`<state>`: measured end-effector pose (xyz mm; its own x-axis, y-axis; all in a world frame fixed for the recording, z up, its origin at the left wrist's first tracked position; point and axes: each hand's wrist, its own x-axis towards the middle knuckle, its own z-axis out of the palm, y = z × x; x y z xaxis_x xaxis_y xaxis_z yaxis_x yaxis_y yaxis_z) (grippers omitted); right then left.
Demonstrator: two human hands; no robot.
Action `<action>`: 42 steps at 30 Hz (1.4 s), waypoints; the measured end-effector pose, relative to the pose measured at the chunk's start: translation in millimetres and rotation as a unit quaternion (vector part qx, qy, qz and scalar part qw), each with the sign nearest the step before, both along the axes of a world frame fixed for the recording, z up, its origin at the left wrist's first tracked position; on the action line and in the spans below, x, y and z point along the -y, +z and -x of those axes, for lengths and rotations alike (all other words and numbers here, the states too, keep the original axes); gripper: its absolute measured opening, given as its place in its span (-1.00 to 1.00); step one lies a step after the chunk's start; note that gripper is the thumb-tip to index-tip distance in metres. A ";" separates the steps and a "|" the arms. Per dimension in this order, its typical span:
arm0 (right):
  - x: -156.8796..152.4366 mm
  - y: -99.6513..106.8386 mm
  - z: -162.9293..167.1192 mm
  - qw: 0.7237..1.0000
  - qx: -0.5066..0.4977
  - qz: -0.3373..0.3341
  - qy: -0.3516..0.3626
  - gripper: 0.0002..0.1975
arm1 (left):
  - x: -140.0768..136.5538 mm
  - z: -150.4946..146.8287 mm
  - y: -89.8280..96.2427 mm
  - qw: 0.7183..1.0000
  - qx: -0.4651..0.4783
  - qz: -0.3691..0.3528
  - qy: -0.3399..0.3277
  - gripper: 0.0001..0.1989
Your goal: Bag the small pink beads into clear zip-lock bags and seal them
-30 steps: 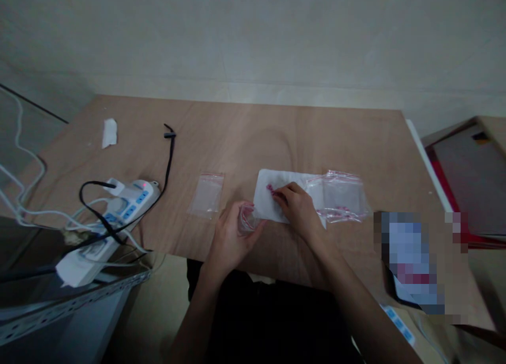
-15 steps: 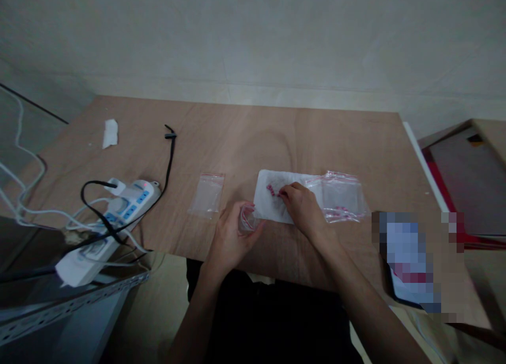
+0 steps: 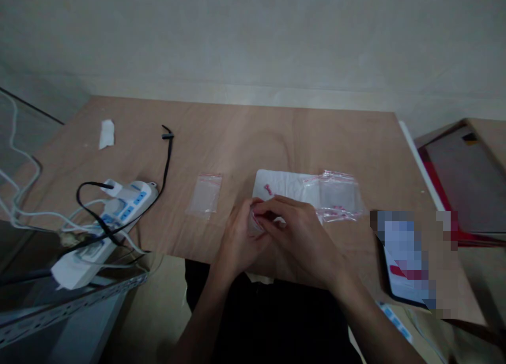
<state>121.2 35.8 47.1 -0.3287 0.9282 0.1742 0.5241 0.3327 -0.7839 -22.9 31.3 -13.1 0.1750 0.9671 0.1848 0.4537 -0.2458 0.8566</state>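
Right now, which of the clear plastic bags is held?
The small bag in the left hand, with the right hand at its opening. The lone bag left of the hands lies on the table; the right-side bags overlap the white sheet.

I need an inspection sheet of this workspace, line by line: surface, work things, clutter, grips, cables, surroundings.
Surface: wooden table.
Work things: small pink-red pieces on a white sheet; overlapping clear bags partly covering its right end; one flat bag left of it.
Clutter: white scrap, far left; phone, right, partly pixelated.
Grips: left hand holds a small bag; right hand is at the same bag, grip partly hidden.
Cables: black cable and white cables at a power strip.
Surroundings: pale wall behind; grey panel at right.
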 end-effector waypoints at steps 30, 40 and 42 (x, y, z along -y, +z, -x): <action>12.3 -25.9 -22.0 0.942 -0.261 0.125 -0.171 -0.83 | 9.5 2.2 17.1 0.970 0.225 0.008 0.087 -0.84; 15.4 -21.7 -16.2 0.927 -0.320 0.093 -0.172 -0.94 | 8.1 -5.2 20.3 0.970 0.210 0.009 0.123 -0.74; 15.0 -21.8 -13.4 0.923 -0.330 0.114 -0.163 -0.96 | 8.7 -6.9 22.2 0.968 0.220 -0.001 0.121 -0.76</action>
